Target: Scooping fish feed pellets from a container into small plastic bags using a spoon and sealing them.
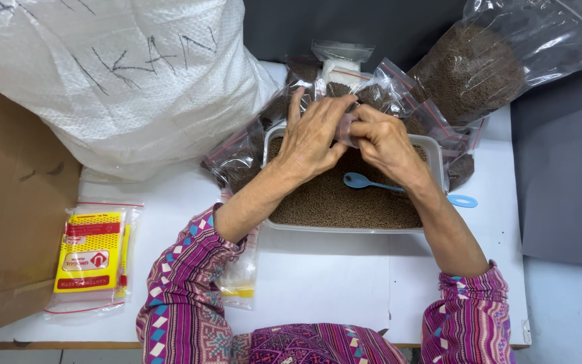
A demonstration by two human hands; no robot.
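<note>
Here, the small clear bag (pixel 346 128) sits between my two hands, held above the far edge of the white tray (pixel 434 149) of brown pellets (pixel 345 202). The bag's mouth runs left to right, its long axis crossing from one hand to the other, so both hands stand equally near it. My left hand (pixel 311 138) is closed on the bag's left side, fingers curled over the top and thumb below. My right hand (pixel 385 140) is closed on the right side, pinching the same edge; the bag is mostly hidden behind my fingers. Both forearms reach forward over the tray and angle inward, wrists slightly bent down.

A blue spoon (pixel 362 180) lies on the pellets just beneath my right wrist, its handle passing over the tray's right rim. Filled bags of pellets (pixel 385 94) lean behind the tray, with a large pellet bag (pixel 469 71) at far right. A white woven sack (pixel 116 74) lies at far left. Packs of empty bags (pixel 92 259) rest on the desk (pixel 318 276) beside my left sleeve.
</note>
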